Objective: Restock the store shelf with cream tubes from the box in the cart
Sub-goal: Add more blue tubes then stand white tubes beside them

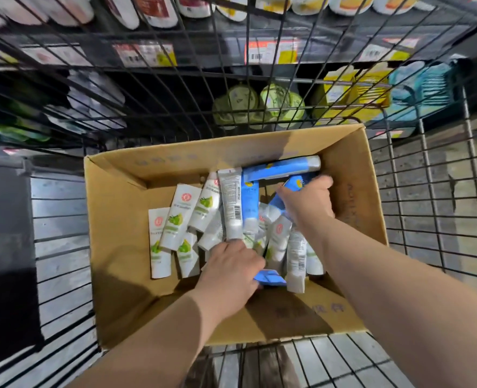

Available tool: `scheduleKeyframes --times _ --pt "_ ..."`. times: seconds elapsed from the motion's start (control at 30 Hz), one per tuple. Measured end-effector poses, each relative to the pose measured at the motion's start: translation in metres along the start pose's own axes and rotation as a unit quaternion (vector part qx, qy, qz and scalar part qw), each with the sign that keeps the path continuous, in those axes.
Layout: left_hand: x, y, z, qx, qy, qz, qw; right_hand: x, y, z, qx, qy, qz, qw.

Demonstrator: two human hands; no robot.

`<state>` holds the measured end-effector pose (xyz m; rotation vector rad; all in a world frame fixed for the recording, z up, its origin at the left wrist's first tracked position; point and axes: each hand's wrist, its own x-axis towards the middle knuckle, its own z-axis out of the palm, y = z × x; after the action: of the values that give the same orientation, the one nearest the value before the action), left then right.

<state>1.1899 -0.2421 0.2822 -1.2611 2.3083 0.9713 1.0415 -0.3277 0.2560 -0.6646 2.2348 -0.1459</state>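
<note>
Head, one box (114,247), two hands (231,266) (308,204) gripping tubes (271,277) (278,204)

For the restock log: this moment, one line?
left hand grips near blue tube; right hand grips leaning blue tube; box in cart

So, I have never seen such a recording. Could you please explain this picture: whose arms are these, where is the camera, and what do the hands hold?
There is no machine here: a person works with two bare hands. The single picture comes from a camera worn on the person's head, looking forward and down. Both arms reach into an open cardboard box that stands in a wire cart. In the box lie many cream tubes: white tubes with a green fruit printed on them, and some blue ones. The right hand grips a blue tube. The left hand seems to grip a second blue tube, which is mostly hidden beneath it. Behind the cart are store shelves with price labels.
</note>
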Motion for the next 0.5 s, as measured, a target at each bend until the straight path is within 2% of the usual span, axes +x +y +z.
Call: scheduleKeyframes --times 0.07,0.13,0.23,0.37,0.43,0.5 --pt "-0.003 -0.002 -0.005 -0.047 -0.001 -0.018 0.999 -0.005 -0.001 -0.002 0.057 0.005 0.027 0.998" --pt "-0.007 -0.002 -0.009 -0.092 0.001 -0.033 0.995 -0.01 -0.001 -0.008 0.067 -0.003 0.036 0.997" --pt "-0.017 -0.001 -0.018 -0.2 0.022 -0.101 0.974 -0.022 0.003 -0.015 0.068 -0.022 0.001 0.997" --pt "-0.034 -0.007 -0.025 -0.448 0.064 -0.197 0.87 -0.044 0.007 -0.035 0.057 -0.011 -0.05 0.997" --pt "-0.044 -0.011 -0.031 -0.513 0.099 -0.223 0.823 -0.055 0.009 -0.047 0.071 -0.007 -0.065 0.995" --pt "-0.054 -0.016 -0.038 -0.537 0.139 -0.237 0.798 -0.066 0.011 -0.056 0.086 -0.011 -0.086 0.993"
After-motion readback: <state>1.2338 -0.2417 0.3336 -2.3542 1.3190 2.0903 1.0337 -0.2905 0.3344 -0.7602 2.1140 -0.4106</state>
